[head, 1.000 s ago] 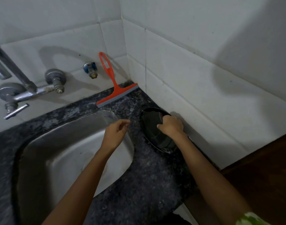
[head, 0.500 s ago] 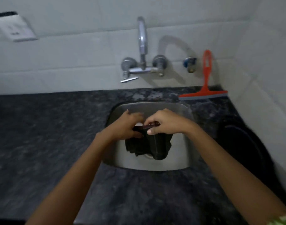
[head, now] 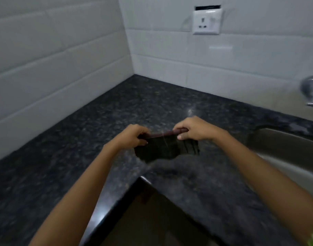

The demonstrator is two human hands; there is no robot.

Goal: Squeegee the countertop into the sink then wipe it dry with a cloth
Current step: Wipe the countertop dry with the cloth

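While stretched out by its top edge, dark cloth hanging just over the speckled worktop near the inside corner. Left hand and right hand both pinching it, fingers curled tight. Sink off to the right, tap above.

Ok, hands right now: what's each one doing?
Left hand: closed on the left end of the dark cloth.
Right hand: closed on the cloth's right end.
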